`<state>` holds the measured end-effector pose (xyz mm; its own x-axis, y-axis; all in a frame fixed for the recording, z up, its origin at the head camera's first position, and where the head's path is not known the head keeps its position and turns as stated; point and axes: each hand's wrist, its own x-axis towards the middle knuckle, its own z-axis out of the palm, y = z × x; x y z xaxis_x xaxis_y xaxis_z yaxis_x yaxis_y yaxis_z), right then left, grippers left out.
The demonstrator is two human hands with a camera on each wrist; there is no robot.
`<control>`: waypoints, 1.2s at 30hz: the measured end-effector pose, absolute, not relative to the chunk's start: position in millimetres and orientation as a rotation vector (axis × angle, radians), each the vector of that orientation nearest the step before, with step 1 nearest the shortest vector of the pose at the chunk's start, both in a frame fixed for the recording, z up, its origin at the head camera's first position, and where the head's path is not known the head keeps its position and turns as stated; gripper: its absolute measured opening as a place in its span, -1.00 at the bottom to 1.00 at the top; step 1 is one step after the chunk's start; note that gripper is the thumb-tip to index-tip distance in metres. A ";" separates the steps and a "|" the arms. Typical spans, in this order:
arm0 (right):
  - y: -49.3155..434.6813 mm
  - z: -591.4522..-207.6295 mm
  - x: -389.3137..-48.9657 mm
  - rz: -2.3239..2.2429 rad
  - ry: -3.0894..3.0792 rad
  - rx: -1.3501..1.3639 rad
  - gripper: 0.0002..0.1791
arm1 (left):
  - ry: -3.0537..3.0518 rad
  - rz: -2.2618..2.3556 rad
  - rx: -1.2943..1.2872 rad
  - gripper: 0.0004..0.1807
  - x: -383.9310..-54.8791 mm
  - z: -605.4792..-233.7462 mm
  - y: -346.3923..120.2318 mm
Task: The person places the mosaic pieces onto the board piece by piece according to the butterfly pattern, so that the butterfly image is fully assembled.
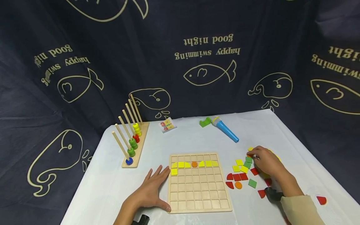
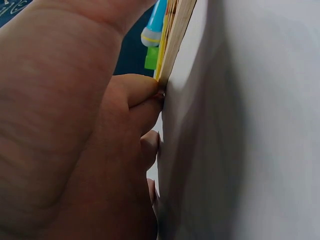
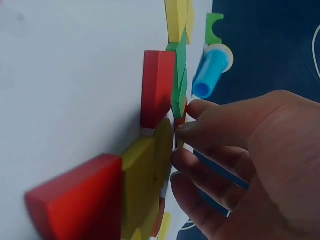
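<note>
two hands over a white bench (image 1: 191,137). left hand (image 1: 150,191): fingers spread and extended, set along the left edge of a gridded wooden board (image 1: 200,187), thumb at its near left corner. right hand (image 1: 267,162): fingers curled, thumb and forefinger pinching an orange piece (image 1: 248,155) among loose pieces right of the board.

board, second row from the far side: yellow pieces (image 1: 181,164) with one orange disc (image 1: 194,164) mid-row. third row: one yellow square (image 1: 174,172) at the left end.

loose by the right hand: green squares (image 1: 252,183), yellow squares (image 1: 239,162), red pieces (image 1: 237,177), a second orange disc (image 1: 238,185). one red quarter-piece (image 1: 321,200) lies well apart, farther right.

far left: peg stand (image 1: 142,140), seven upright pegs, coloured rings on some. far side: printed card (image 1: 167,125), notched green block (image 1: 205,122) just beside a blue toy microphone (image 1: 226,130). dark printed cloth (image 1: 208,100) behind.
</note>
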<state>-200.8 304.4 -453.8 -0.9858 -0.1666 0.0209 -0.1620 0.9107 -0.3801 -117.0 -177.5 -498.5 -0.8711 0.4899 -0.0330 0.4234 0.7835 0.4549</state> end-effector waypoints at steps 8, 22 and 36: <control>303.6 -455.3 -210.6 -0.566 3.090 -0.271 -0.70 | 2.821 0.673 0.732 0.57 -116.6 -496.9 -177.5; 298.5 -457.2 -218.4 -0.685 3.023 -0.149 -0.57 | 2.816 0.679 0.719 0.58 -116.5 -497.2 -177.2; 245.8 -454.1 -210.4 -0.745 3.033 -0.337 -0.62 | 2.822 0.691 0.730 0.58 -115.4 -495.9 -177.0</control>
